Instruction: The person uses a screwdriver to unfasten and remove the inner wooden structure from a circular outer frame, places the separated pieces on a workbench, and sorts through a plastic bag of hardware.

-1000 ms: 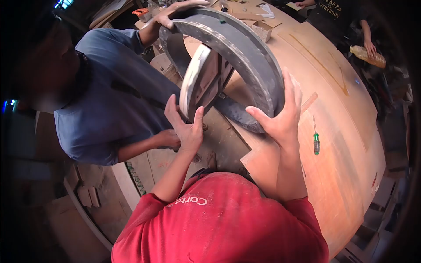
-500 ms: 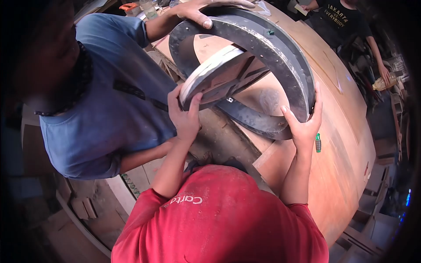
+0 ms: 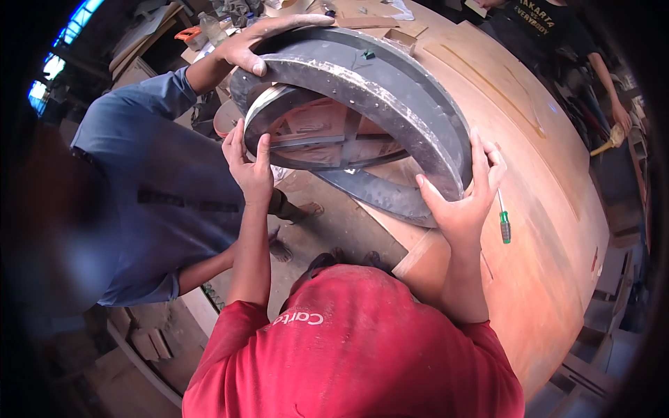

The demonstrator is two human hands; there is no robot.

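A large dark grey ring (image 3: 376,87) is tilted above the wooden table. Within it sits a smaller round frame (image 3: 279,111) with a pale rim and crossed bars. My left hand (image 3: 252,167) grips the smaller frame's left edge between thumb and fingers. At the large ring's right edge, my right hand (image 3: 463,198) holds on with the thumb at the near side and fingers behind. A co-worker's hand (image 3: 261,42) rests on the ring's upper left.
The co-worker in blue (image 3: 160,181) stands close on the left. A green-handled screwdriver (image 3: 504,226) lies on the table (image 3: 543,279), right of my right hand. Another person's hand (image 3: 619,118) holds a yellowish item at the far right.
The smaller frame has swung left and down with my left hand, and its crossed bars show more fully. The co-worker's hand and the ring's left side have also shifted left.
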